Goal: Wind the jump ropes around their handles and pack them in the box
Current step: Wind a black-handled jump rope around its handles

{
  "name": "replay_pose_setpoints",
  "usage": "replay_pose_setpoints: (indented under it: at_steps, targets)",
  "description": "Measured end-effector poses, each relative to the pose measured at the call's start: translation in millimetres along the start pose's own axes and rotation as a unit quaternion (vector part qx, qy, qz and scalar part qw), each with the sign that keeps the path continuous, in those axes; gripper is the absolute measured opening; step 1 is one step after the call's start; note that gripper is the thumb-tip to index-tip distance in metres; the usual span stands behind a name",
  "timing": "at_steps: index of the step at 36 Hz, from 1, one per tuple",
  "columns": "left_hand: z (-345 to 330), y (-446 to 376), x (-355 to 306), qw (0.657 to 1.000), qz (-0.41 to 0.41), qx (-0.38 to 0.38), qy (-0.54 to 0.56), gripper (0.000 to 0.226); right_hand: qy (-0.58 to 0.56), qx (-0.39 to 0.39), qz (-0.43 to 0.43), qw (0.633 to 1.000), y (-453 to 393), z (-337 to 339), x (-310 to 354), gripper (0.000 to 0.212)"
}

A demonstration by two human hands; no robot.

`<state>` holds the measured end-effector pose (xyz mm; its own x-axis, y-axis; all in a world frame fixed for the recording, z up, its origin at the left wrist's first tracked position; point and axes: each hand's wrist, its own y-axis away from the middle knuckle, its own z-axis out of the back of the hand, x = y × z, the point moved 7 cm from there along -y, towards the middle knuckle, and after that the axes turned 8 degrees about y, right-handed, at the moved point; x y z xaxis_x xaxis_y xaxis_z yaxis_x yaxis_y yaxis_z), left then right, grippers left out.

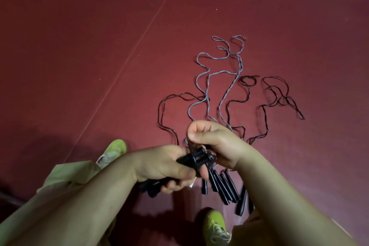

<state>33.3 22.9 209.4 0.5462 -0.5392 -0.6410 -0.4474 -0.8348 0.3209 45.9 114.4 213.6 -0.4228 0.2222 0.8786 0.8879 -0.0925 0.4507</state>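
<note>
Black ribbed plastic handles (196,159) between the fingers: semi-gloss. Thin grey cord (201,78) beyond the fingertips: smooth, slight sheen. Maroon floor mat (99,46): matt.

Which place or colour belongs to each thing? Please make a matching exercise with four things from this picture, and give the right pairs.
Things:
1. held handles
2. loose handles
3. grey rope
4. shoes

Descriptions:
A. yellow-green
B. lying on the red floor, black, below the right hand
C. gripped in the left hand, rope wound round them
D. spread in curves, farthest from the person

Pairs: 1-C, 2-B, 3-D, 4-A
</note>
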Motion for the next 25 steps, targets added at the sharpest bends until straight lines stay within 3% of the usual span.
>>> replay_pose_setpoints:
  at_steps: [4, 7, 10, 13, 16, 20, 25]
  targets:
    - [4, 7, -10, 0.994, -0.062, 0.045, 0.080, 0.031, -0.076, -0.009, 0.044, 0.996, 1, 1, 10, 0.016]
    - [4, 9, -16, 0.986, -0.093, 0.078, 0.119, 0.027, -0.030, 0.015, 0.093, 0.995, 7, -4, 21, 0.028]
    - [10, 10, -19, 0.979, -0.115, 0.078, 0.153, 0.024, 0.022, -0.008, 0.112, 0.993, 8, 3, 23, 0.032]
    - [18, 11, -22, 0.978, -0.134, 0.030, 0.158, 0.025, 0.081, -0.010, 0.124, 0.989, 9, 6, 23, 0.042]
    - [23, 12, -25, 0.977, -0.139, -0.042, 0.154, 0.044, 0.109, -0.027, 0.136, 0.984, 11, 9, 24, 0.025]
    - [31, 13, -27, 0.972, -0.136, -0.128, 0.140, 0.070, 0.160, -0.096, 0.112, 0.976, 10, 16, 23, 0.018]
    - [37, 13, -29, 0.963, -0.131, -0.211, 0.102, 0.033, 0.248, -0.176, 0.108, 0.947, 9, 24, 22, 0.029]
